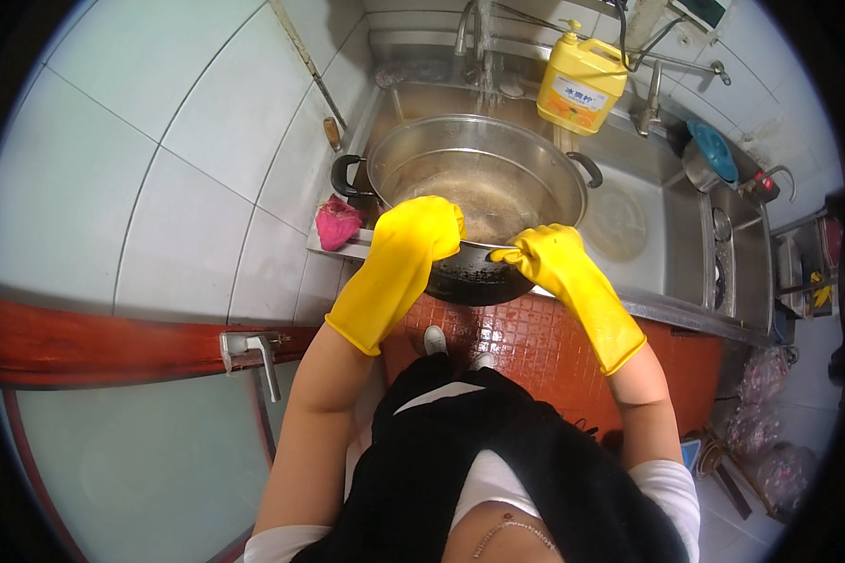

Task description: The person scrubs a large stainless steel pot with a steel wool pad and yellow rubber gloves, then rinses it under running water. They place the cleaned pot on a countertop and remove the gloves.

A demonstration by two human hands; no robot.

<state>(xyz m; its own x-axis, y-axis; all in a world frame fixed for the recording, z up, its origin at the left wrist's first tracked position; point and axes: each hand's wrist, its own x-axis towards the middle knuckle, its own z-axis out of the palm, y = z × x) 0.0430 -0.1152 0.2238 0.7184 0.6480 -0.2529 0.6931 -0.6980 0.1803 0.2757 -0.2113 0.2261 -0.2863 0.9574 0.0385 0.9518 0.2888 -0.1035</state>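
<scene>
A large steel pot with two black side handles stands at the sink, its near side jutting over the sink's front edge. Murky water lies in it, and its outer wall is dark near me. My left hand, in a yellow rubber glove, is closed over the near-left rim; its fingertips are partly hidden. In a matching glove, my right hand is closed at the near-right rim. A small dark bit shows by its fingertips, too small to name.
Water runs from a faucet behind the pot. A yellow pump jug stands at the back right. A pink cloth lies on the left ledge. Right of the pot are another sink basin and a pot with a blue lid.
</scene>
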